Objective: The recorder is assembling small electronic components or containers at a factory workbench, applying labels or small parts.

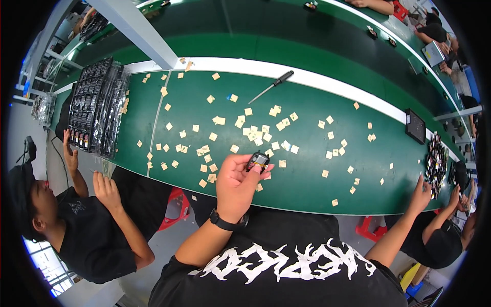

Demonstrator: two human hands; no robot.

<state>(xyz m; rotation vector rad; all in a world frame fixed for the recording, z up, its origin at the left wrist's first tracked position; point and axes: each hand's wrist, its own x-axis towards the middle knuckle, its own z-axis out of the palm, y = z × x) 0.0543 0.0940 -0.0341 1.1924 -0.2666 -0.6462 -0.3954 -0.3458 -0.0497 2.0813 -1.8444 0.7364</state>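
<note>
My left hand [236,187] is closed around a small black device with a grey screen [257,162], the thumb pressed on its front. It is held above the near edge of the green table. Far to the right, my right hand [419,196] reaches out with a finger extended and nothing visible in it. Beside its fingertips lies a heap of small black devices [437,161]. Many small cream-coloured square pieces [254,134] are scattered over the green tabletop [307,169], several of them around my left hand.
A screwdriver [272,86] lies near the white rail. Stacked black trays [94,107] stand at the left, next to a seated co-worker [87,225]. A black box [415,126] sits at the right by the rail. Beyond runs a green conveyor belt [286,36].
</note>
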